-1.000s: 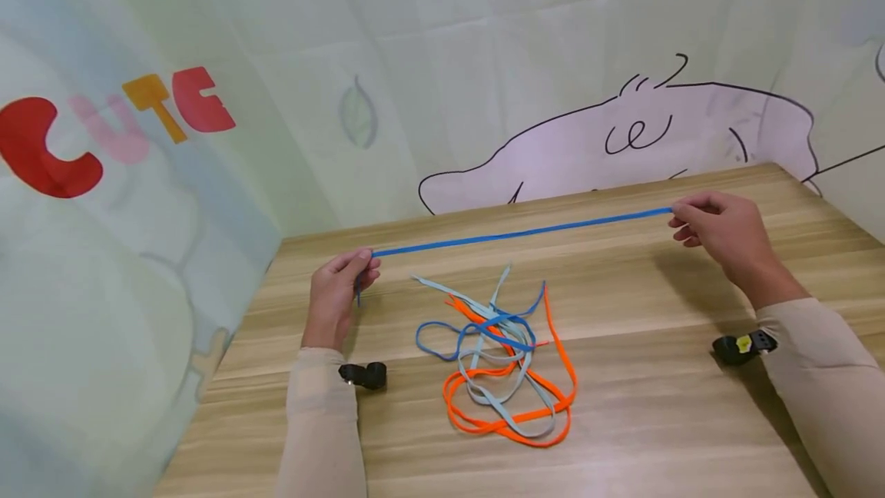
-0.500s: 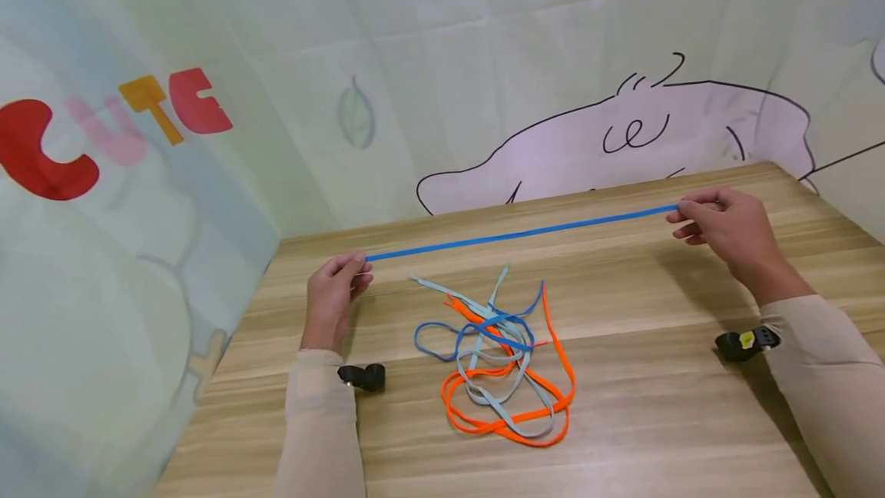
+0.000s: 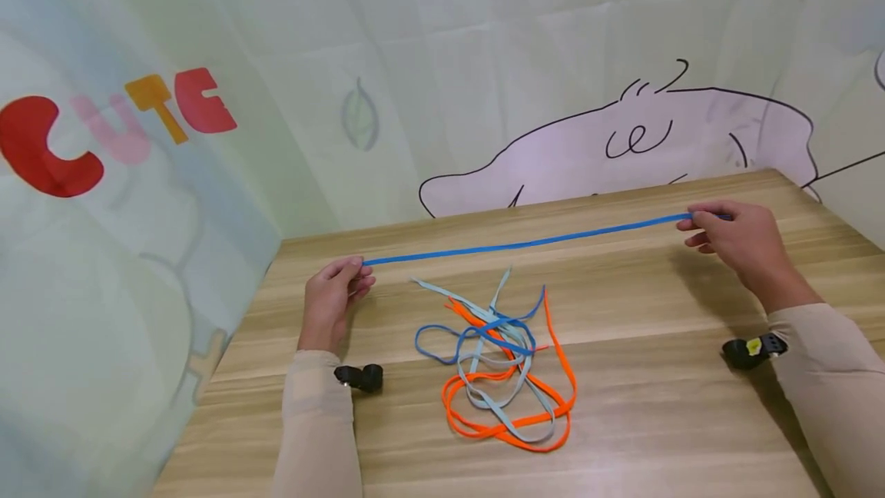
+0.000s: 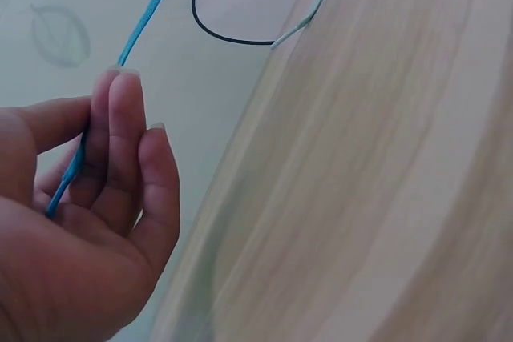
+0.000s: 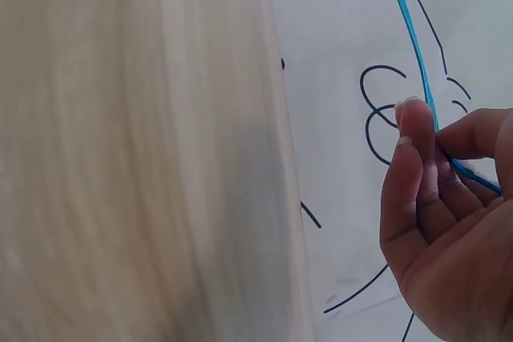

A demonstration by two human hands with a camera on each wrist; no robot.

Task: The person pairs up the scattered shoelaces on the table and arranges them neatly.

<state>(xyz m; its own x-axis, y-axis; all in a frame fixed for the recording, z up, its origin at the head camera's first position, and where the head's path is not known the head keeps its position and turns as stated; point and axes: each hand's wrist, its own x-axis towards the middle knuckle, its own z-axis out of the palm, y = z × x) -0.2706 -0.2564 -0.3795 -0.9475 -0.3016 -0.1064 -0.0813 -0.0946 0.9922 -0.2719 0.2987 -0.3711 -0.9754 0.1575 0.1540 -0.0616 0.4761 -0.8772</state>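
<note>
A flat blue shoelace [image 3: 525, 244] stretches nearly straight between both hands, above the far part of the table. My left hand [image 3: 330, 298] pinches it near one end between thumb and fingers; in the left wrist view a short blue tail [image 4: 70, 170] runs down into the palm. At the other end my right hand [image 3: 743, 244] pinches the lace, and its tail [image 5: 473, 174] passes behind the thumb in the right wrist view. Between the forearms lies a loose tangle of laces: an orange shoelace [image 3: 568, 375], a pale grey-blue shoelace [image 3: 449, 291] and another blue shoelace [image 3: 435, 327].
The wood-grain table [image 3: 650, 421] ends at a back edge against a printed cloth [image 3: 484, 83] with a cartoon outline. Another cloth with coloured letters hangs at the left. Each wrist wears a small black camera [image 3: 362, 377].
The held blue lace has dipped slightly at the right as my right hand shifted right and a little down. My left hand has drifted slightly left. The tangle of laces lies unchanged.
</note>
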